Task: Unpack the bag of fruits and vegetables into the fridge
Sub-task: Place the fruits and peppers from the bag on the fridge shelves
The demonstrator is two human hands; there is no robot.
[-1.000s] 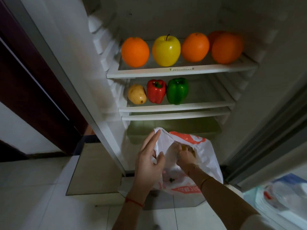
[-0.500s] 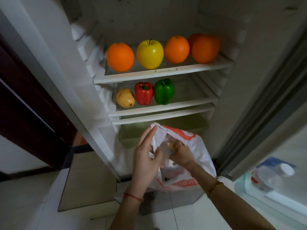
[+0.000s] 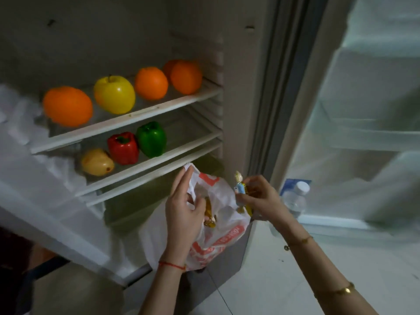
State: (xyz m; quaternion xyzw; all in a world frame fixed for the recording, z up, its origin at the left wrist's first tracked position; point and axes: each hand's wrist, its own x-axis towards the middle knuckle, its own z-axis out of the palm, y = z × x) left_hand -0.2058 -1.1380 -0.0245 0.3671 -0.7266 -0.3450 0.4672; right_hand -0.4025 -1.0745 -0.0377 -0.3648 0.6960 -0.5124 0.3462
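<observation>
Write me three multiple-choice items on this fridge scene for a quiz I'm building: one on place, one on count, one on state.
1. Where is the yellow apple?
A. top shelf
B. second shelf
C. in the bag

2. How many bell peppers are on the second shelf?
A. one
B. two
C. four

3. What is the left hand doing?
A. hanging open
B. holding the plastic bag
C. gripping a bottle

Key: A, it sits between oranges on the top shelf; B, a red pepper and a green pepper; B, its fingers pinch the bag's rim.
</observation>
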